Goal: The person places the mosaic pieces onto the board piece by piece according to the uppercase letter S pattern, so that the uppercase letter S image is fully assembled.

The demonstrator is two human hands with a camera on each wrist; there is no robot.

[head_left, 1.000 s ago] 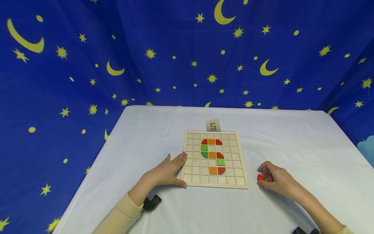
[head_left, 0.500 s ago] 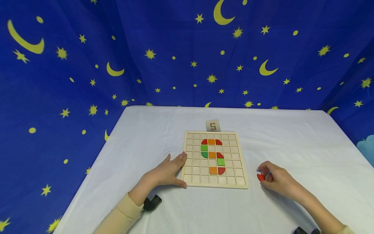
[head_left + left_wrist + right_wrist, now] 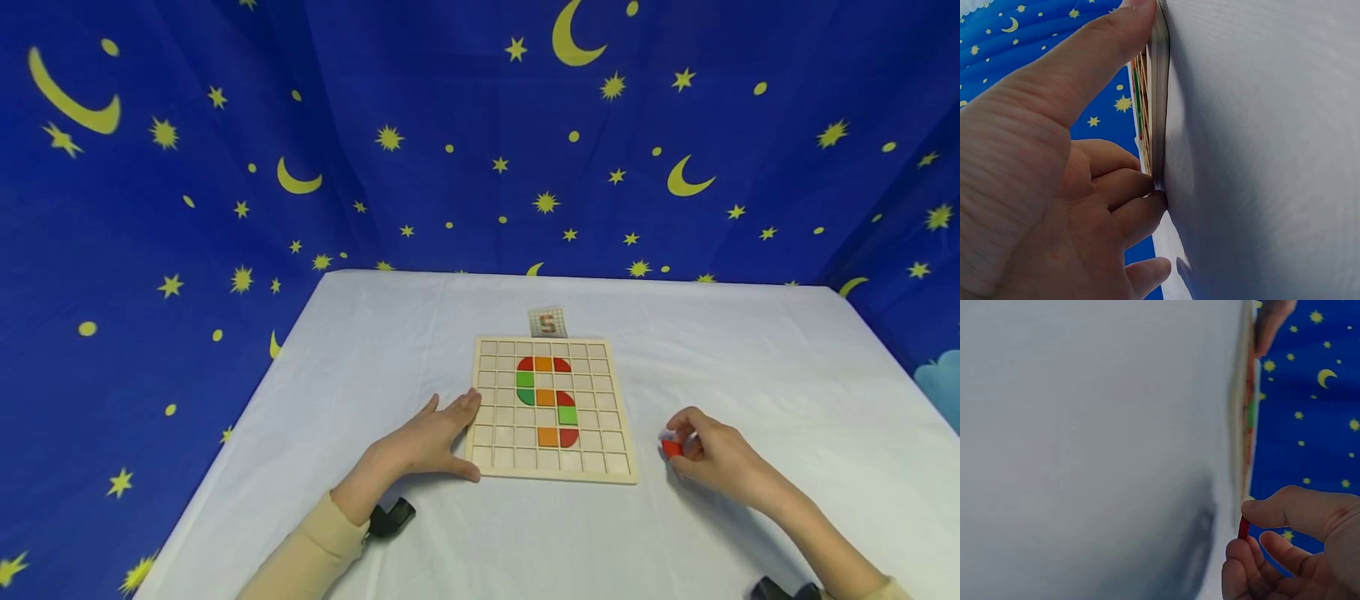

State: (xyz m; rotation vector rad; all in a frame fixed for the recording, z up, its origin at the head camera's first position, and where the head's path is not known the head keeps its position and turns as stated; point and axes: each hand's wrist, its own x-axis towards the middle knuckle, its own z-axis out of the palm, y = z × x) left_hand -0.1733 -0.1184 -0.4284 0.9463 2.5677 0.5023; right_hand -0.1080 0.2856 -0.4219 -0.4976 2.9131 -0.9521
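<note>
A wooden grid board (image 3: 504, 437) lies on the table, with red, orange and green tiles set in an S shape. My left hand (image 3: 423, 440) rests at the board's left edge, fingers spread and thumb by the lower left corner; in the left wrist view, the fingertips touch its side. To the right of the board, my right hand (image 3: 718, 455) pinches a small red tile (image 3: 672, 449) just above the cloth. That tile (image 3: 1244, 528) shows edge-on between thumb and fingers in the right wrist view, so its full shape is partly hidden.
A small card (image 3: 547, 322) printed with an S pattern on a grid lies against the board's far edge. White cloth (image 3: 390, 333) covers the table. Behind it hangs a blue curtain (image 3: 450, 100) with yellow moons and stars.
The red tile has turned between my right fingers, and the right hand has shifted slightly. My left hand and the board have stayed in place.
</note>
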